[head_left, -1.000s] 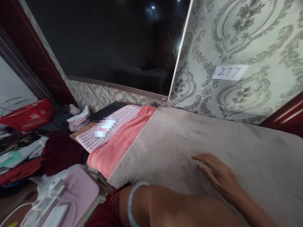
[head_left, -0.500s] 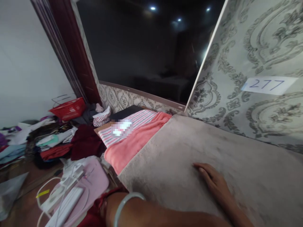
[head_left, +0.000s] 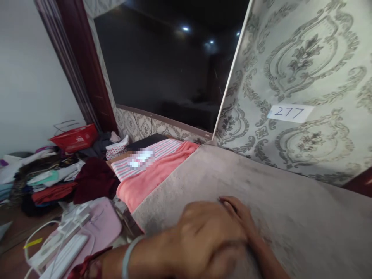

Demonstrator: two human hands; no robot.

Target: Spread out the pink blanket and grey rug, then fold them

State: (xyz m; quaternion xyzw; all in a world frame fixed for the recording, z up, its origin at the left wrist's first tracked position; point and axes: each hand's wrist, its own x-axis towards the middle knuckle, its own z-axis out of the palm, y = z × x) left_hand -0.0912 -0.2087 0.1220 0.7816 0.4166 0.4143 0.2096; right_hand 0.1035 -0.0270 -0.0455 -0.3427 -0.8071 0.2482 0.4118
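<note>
On the grey plush blanket (head_left: 290,217), the left hand (head_left: 209,236) lies blurred and loosely curled over the right hand (head_left: 241,215), which rests flat, fingers spread. Smoothing works best with even, flat-palmed strokes toward the pink towel (head_left: 151,182) beside it.

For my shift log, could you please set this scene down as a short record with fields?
Left hand: raised over the blanket, fingers curled, holds nothing
Right hand: flat on the blanket, partly hidden by the left hand
Blanket: grey, spread beside the wall
Towel: pink, at the blanket's far end
Wall label: reads 277
Basket: red, far left, by piled clothes
</note>
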